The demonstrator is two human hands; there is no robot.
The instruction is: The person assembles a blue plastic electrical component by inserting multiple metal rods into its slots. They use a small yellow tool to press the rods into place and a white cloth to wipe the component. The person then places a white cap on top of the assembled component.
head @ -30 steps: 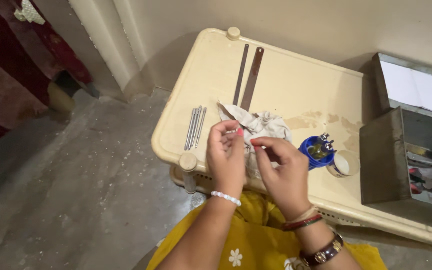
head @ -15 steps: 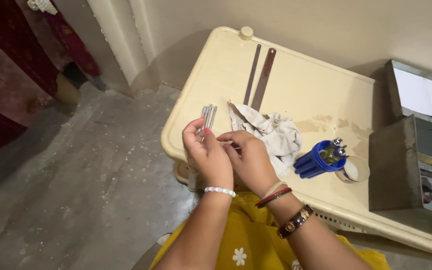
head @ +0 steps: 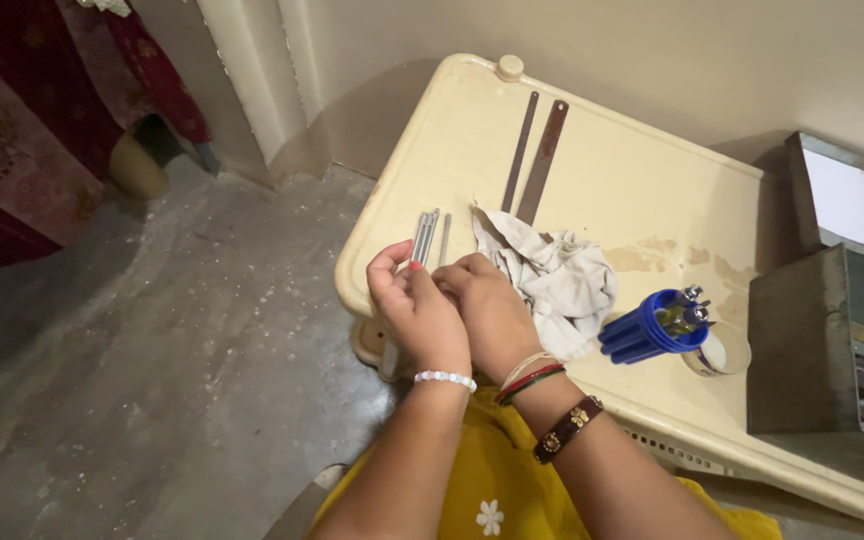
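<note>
Pinching thin metal rods, crumpled cloth beside

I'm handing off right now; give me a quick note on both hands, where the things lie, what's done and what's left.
Left hand and right hand are pressed together at the table's front left edge; whether they pinch anything is hidden.
Thin metal rods lie just beyond the fingers; crumpled cloth right of them; two flat metal strips behind; blue tool holder on its side.
Done and left: cannot tell.
</note>
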